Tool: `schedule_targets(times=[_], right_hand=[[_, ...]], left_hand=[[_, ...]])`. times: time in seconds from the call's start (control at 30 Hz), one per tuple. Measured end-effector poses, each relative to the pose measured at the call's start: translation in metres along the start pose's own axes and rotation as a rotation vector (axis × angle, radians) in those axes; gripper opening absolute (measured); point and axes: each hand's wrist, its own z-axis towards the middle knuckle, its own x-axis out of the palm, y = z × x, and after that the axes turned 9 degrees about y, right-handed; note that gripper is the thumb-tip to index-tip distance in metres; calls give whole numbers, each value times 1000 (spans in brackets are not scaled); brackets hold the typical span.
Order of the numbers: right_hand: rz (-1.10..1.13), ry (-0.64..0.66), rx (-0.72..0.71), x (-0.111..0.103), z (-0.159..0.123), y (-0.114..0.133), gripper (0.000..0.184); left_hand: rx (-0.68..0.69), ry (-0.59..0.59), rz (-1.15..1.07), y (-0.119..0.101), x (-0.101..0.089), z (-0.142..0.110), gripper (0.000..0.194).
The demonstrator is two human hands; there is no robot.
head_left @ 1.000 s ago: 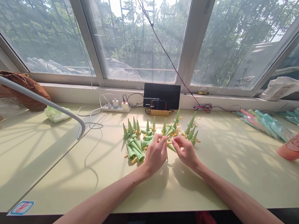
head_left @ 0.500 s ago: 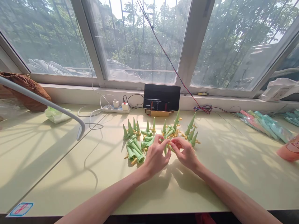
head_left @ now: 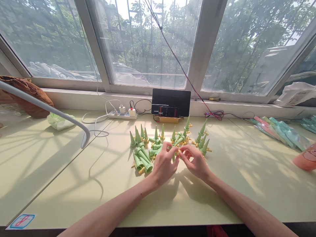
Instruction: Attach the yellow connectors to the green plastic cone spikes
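My left hand is closed around a green plant watering spike, mostly hidden by the fingers. At its fingertips my right hand pinches a small yellow valve; whether the valve sits in the spike I cannot tell. Left of my hands several green spikes with yellow valves lie on their sides. Behind these, more spikes stand point up, and another group of upright spikes is at the right. Between the groups, spikes and loose yellow valves lie in a pile.
A black tablet with a phone before it leans on a cardboard stand at the sill. A power strip with cables is to its left. A grey lamp arm crosses the left side. Bagged items and an orange cup are right.
My right hand has moved slightly left, closer to my left fingertips. The yellow valve between the hands shows less, and the left thumb has shifted. The other spikes have not moved.
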Motion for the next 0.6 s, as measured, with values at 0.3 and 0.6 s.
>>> schedule_targets(times=[0.3,0.6], right_hand=[[-6,-3,-5,0,0,1,14],[-5,-3,-13,-1,0,1,16]], left_hand=[[12,-5,-97,3,1,0,17],[29,19,-190,1,-1,1,16]])
